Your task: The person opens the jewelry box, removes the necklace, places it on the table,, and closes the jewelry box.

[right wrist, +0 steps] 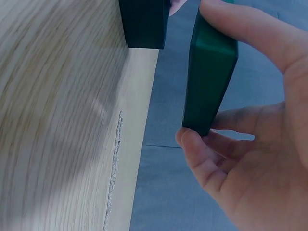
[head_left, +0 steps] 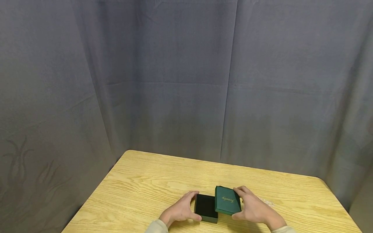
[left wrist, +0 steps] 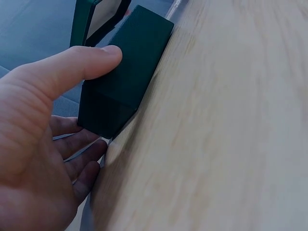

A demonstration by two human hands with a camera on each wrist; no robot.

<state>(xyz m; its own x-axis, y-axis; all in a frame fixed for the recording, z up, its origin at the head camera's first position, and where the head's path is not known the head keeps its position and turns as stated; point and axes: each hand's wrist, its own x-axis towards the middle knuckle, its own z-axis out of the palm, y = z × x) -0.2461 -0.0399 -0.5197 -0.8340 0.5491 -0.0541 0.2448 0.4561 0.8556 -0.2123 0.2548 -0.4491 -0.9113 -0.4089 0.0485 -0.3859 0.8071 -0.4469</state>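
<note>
My left hand [head_left: 181, 207] grips the dark green base of a jewelry box [head_left: 209, 219], thumb on the near wall and fingers at the far one. The base sits on the table with its black interior facing up. In my right hand [head_left: 254, 207] is the green lid [head_left: 228, 200], pinched between thumb and fingertips, its gold lettering upward. Tilted, the lid hangs above the table at the right side of the base, overlapping its edge in the head view. In the right wrist view, a gap shows between lid [right wrist: 211, 77] and base [right wrist: 144, 24].
A thin silvery chain [right wrist: 114, 163] lies on the table beyond the right hand, partly hidden by it in the head view. The light wooden table [head_left: 151, 181] has rounded far corners. Grey curtains [head_left: 180, 97] hang behind it and along the left side.
</note>
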